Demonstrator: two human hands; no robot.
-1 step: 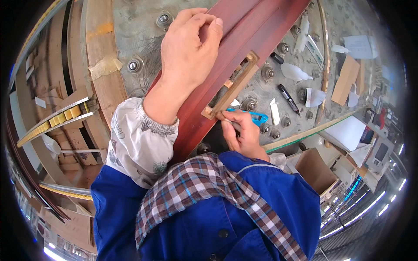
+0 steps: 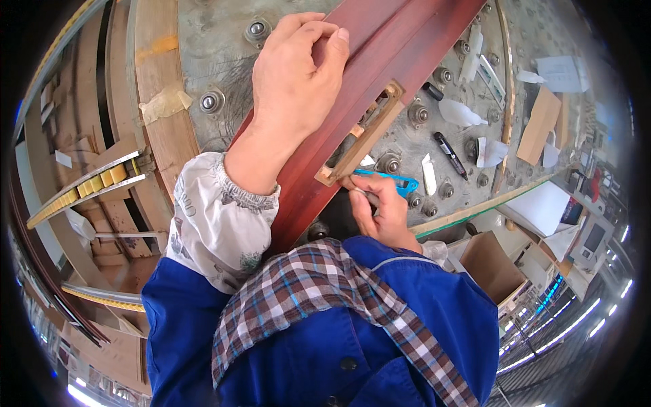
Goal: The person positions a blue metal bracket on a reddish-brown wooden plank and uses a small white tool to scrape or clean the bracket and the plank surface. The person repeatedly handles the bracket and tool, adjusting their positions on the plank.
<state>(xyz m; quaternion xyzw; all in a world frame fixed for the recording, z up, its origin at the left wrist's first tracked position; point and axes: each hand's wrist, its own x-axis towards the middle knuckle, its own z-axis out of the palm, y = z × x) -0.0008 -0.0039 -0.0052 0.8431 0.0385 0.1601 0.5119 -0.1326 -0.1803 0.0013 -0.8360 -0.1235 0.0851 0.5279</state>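
A long reddish-brown wooden board (image 2: 305, 180) runs diagonally across the bench, with a recessed, bare-wood slot (image 2: 359, 132) along its right edge. Over the board lies my left hand (image 2: 295, 85), its fingers curled in and the thumb bent toward them, nothing visible between them. At the slot's near end my right hand (image 2: 381, 207) is closed, thumb against fingers, around a small greyish piece too hidden to name. Its fingertips touch or nearly touch the slot's corner. Just beyond that hand lies a blue utility knife (image 2: 407, 184), partly covered by the fingers.
Ball rollers (image 2: 418, 114) stud the grey bench top (image 2: 434, 146). Right of the board lie a black marker (image 2: 449, 154), a white plastic bottle (image 2: 461, 113) and a cardboard piece (image 2: 539, 125). An open cardboard box (image 2: 489, 264) stands below the bench edge; a roller rail (image 2: 88, 190) is at left.
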